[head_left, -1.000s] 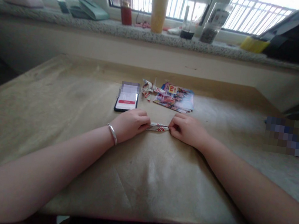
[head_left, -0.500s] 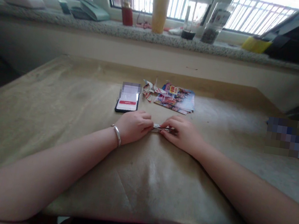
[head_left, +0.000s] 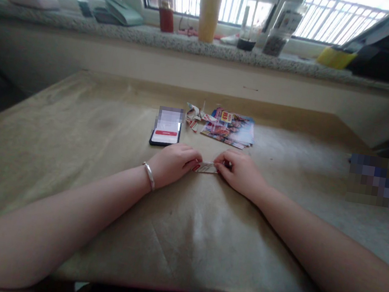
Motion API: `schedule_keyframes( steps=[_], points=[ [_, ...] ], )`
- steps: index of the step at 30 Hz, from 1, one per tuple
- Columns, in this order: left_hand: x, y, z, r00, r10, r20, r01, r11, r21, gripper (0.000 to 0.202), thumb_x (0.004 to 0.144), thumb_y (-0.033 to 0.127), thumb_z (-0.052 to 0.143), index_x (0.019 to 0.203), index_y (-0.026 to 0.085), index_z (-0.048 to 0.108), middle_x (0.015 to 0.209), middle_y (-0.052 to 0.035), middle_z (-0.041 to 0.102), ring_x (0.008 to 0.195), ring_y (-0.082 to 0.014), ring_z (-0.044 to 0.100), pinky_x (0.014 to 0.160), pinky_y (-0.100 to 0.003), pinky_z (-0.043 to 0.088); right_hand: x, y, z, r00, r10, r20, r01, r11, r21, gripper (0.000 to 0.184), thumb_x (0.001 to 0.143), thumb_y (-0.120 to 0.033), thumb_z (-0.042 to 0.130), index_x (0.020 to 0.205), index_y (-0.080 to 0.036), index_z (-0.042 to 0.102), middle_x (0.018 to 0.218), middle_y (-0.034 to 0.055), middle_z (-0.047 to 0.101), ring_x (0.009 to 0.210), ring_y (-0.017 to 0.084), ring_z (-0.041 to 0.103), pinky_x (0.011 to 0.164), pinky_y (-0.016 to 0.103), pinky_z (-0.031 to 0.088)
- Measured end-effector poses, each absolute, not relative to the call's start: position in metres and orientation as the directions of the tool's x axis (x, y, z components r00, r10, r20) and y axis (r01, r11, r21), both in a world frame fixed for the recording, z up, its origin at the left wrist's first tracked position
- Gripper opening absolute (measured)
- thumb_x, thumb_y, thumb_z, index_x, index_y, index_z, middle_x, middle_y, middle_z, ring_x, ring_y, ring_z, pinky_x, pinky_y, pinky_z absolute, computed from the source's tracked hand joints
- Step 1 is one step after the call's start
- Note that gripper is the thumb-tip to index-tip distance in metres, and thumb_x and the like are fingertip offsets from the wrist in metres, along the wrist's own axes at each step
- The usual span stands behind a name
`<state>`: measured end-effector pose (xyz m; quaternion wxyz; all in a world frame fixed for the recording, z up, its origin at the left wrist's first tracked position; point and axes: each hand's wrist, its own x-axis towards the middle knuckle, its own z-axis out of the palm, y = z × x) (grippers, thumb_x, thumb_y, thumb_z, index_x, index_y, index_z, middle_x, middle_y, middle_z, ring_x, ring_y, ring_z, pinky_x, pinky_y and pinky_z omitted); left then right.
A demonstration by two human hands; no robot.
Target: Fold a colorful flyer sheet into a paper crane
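L hand (head_left: 173,162) sits curled on the brown paper cover (head_left: 68,156), silver bangle (head_left: 148,176) on the wrist. Fingers are bent in tight, w/ thumb and fingertips pinching the left end of a small folded paper strip (head_left: 206,167). Strip is white w/ red print and sits down at cover level near the middle, right btw both hands. R hand (head_left: 240,173) meets it from the other side, fingers likewise closed narrow, tips nipping the strip's right end. The two hands nearly touch across it. Both forearms rest on the cover.

Beyond the hands, l. to r.: phone (head_left: 165,133) face up, screen lit, just behind the L hand's knuckles, not touching. Next to it are a few small folded paper bits (head_left: 194,113), same red-and-white print, some standing up. Beside those is a short stack of colourful printed sheets (head_left: 231,128). Far right edge: a pixelated patch, contents can't be told.

Window sill (head_left: 70,22) at the back, l. to r.: teal case (head_left: 121,12), red jar (head_left: 166,17), tall yellow cylinder (head_left: 208,6), glass pot w/ dark base (head_left: 249,27), clear jar w/ dark contents (head_left: 280,29), yellow item (head_left: 335,57).
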<state>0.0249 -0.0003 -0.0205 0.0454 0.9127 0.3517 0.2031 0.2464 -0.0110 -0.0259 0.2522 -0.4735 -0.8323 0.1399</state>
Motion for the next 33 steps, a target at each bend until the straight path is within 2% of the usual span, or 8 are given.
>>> schedule_keyframes(
  steps=[5,11,14,18,21,24,28,33],
  points=[
    [0.024,0.006,-0.023,0.711,0.63,0.312,0.581,-0.776,0.245,0.017,0.086,0.012,0.051,0.089,0.018,0.068,0.081,-0.003,0.064,0.076,-0.0144,0.057,0.071,-0.025,0.044,0.249,-0.009,-0.026,-0.448,0.838,0.311,0.661,0.545,-0.516,0.008,0.081,-0.014,0.056,0.082,-0.018,0.063,0.076,0.002,0.065,0.072,0.014,0.056,0.067,0.025,0.042],
    [0.023,0.007,-0.024,0.754,0.563,0.339,0.47,-0.822,0.32,0.026,0.084,0.009,0.045,0.082,0.019,0.07,0.085,-0.0032,0.065,0.079,-0.0127,0.058,0.075,-0.025,0.045,0.253,-0.008,-0.028,-0.597,0.7,0.392,0.541,0.712,-0.448,0.02,0.082,-0.009,0.047,0.08,-0.018,0.065,0.085,0.0055,0.066,0.081,0.015,0.059,0.075,0.028,0.046],
    [0.023,0.004,-0.021,0.7,0.624,0.346,0.477,-0.77,0.423,0.022,0.083,0.012,0.048,0.081,0.017,0.069,0.08,-0.0029,0.064,0.074,-0.0115,0.058,0.071,-0.023,0.046,0.253,-0.011,-0.026,-0.611,0.683,0.401,0.514,0.727,-0.455,0.016,0.081,-0.012,0.05,0.084,-0.018,0.065,0.086,0.0062,0.065,0.082,0.016,0.059,0.076,0.029,0.047],
    [0.023,0.001,-0.016,0.631,0.721,0.286,0.502,-0.66,0.559,0.021,0.084,0.017,0.048,0.083,0.016,0.069,0.077,-0.0017,0.063,0.07,-0.0107,0.057,0.065,-0.021,0.044,0.253,-0.013,-0.024,-0.605,0.695,0.388,0.491,0.71,-0.505,0.014,0.08,-0.026,0.063,0.09,-0.017,0.065,0.095,0.0078,0.065,0.088,0.017,0.061,0.08,0.03,0.048],
    [0.023,0.001,-0.015,0.621,0.751,0.222,0.517,-0.607,0.604,0.02,0.084,0.025,0.051,0.087,0.016,0.068,0.076,-0.0008,0.062,0.065,-0.0104,0.053,0.06,-0.021,0.041,0.253,-0.01,-0.027,-0.572,0.719,0.394,0.503,0.687,-0.524,0.01,0.081,-0.024,0.062,0.088,-0.018,0.065,0.092,0.0065,0.068,0.086,0.016,0.062,0.08,0.029,0.048],
    [0.024,0.002,-0.017,0.606,0.764,0.223,0.538,-0.6,0.593,0.019,0.082,0.029,0.057,0.089,0.015,0.068,0.07,0.0011,0.057,0.06,-0.0093,0.047,0.056,-0.02,0.037,0.252,-0.007,-0.028,-0.547,0.743,0.386,0.523,0.663,-0.536,0.01,0.082,-0.02,0.058,0.087,-0.018,0.066,0.09,0.0056,0.068,0.085,0.015,0.062,0.078,0.028,0.048],
    [0.027,0.006,-0.021,0.612,0.746,0.262,0.569,-0.645,0.51,0.014,0.08,0.022,0.057,0.087,0.015,0.067,0.065,0.0021,0.053,0.061,-0.0102,0.047,0.058,-0.021,0.037,0.248,-0.007,-0.028,-0.483,0.809,0.336,0.604,0.585,-0.541,0.011,0.082,-0.02,0.057,0.087,-0.018,0.066,0.087,0.0055,0.068,0.081,0.016,0.061,0.074,0.028,0.047],
    [0.028,0.009,-0.025,0.626,0.713,0.316,0.572,-0.695,0.436,0.016,0.081,0.015,0.055,0.09,0.015,0.067,0.084,-0.0037,0.06,0.077,-0.0133,0.056,0.071,-0.025,0.046,0.245,-0.004,-0.03,-0.453,0.803,0.387,0.658,0.594,-0.463,0.006,0.081,-0.019,0.058,0.079,-0.019,0.064,0.088,0.0056,0.068,0.082,0.017,0.059,0.077,0.03,0.045]
  ],
)
